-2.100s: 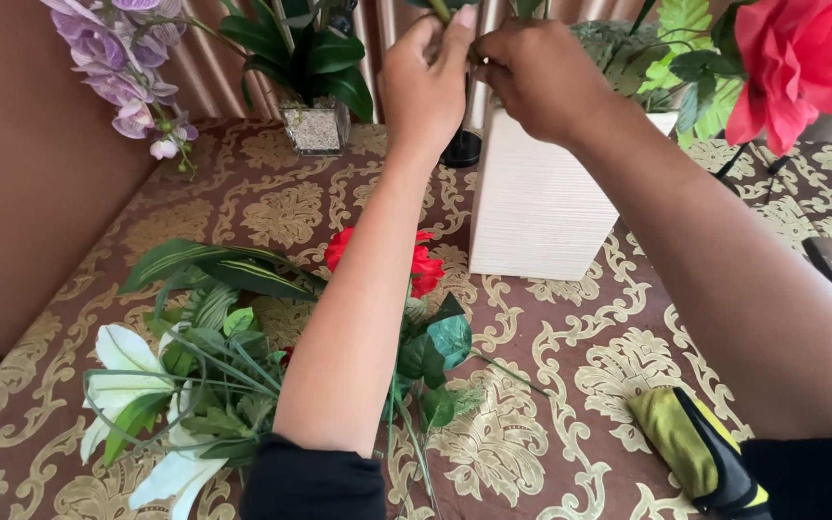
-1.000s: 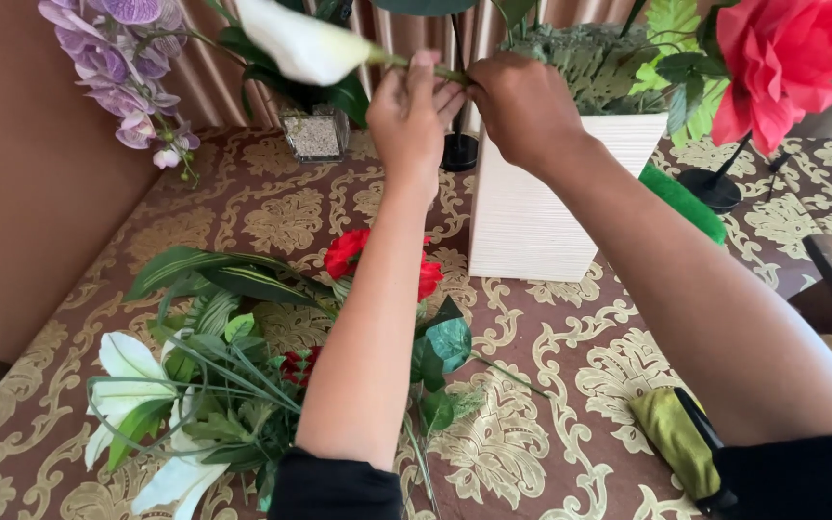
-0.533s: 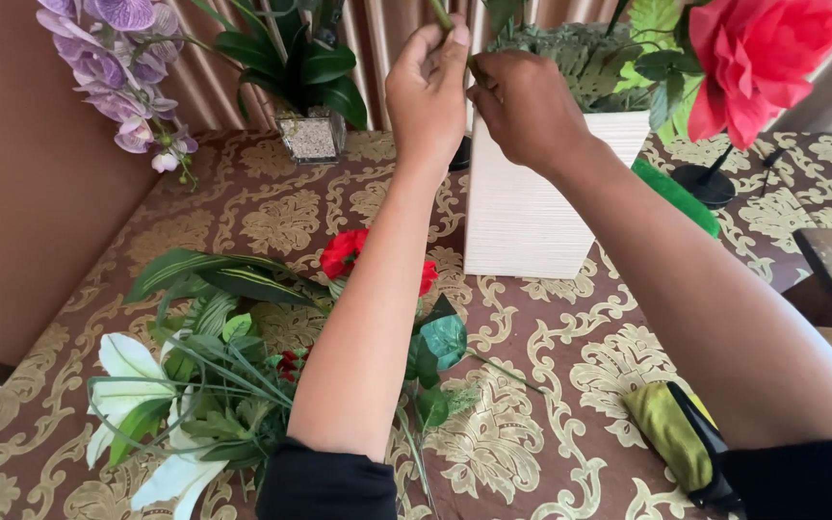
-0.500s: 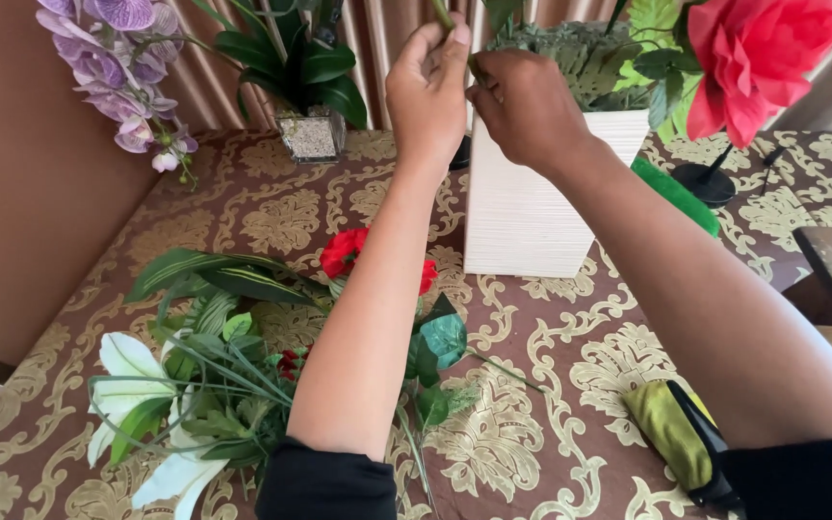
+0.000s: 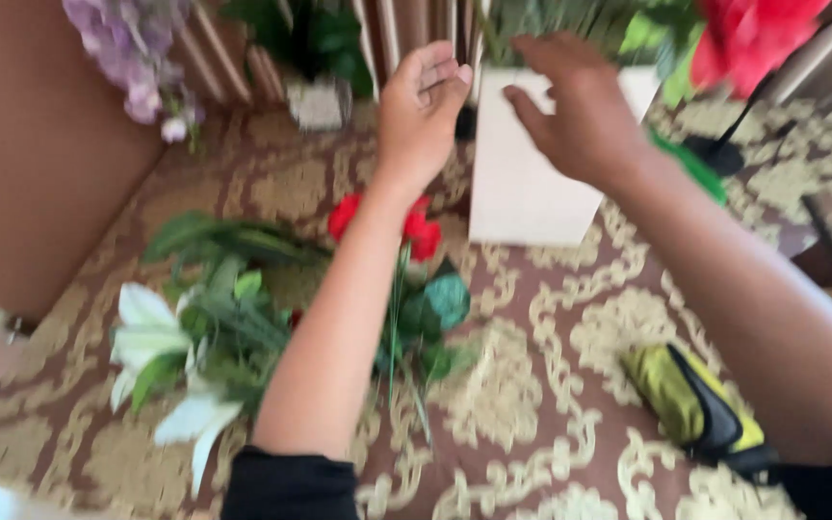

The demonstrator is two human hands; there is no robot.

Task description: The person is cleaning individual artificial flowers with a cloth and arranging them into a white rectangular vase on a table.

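Both arms extend forward from the bottom edge of the view, over a table covered with a brown and gold patterned cloth (image 5: 551, 385). The picture is blurred by motion, so fine detail is limited.

Left hand (image 5: 421, 106): the forearm runs up from a black sleeve (image 5: 286, 486) at the bottom centre. The wrist is nearly straight and the hand is raised in front of the curtain, just left of the white vase (image 5: 532, 183). The fingers are curled loosely inward with the thumb close to them. Nothing can be seen in the grip; it cannot be determined whether a thin stem is pinched there.

Right hand (image 5: 580, 116): the forearm enters from the lower right and rises diagonally. The hand is held over the front upper part of the white vase, palm facing down and away. The fingers are spread and slightly bent, gripping nothing. Contact with the vase cannot be confirmed.

The white vase stands upright on the cloth at upper centre, with green foliage (image 5: 551, 24) rising from its top and a large red flower (image 5: 753, 39) to its right.

Below the left forearm, on the cloth, lie a red flower (image 5: 416, 226) with green leaves and white lilies (image 5: 161, 337). A yellow and black object (image 5: 695, 404) lies near the right forearm. Purple flowers (image 5: 127, 53) stand at upper left.
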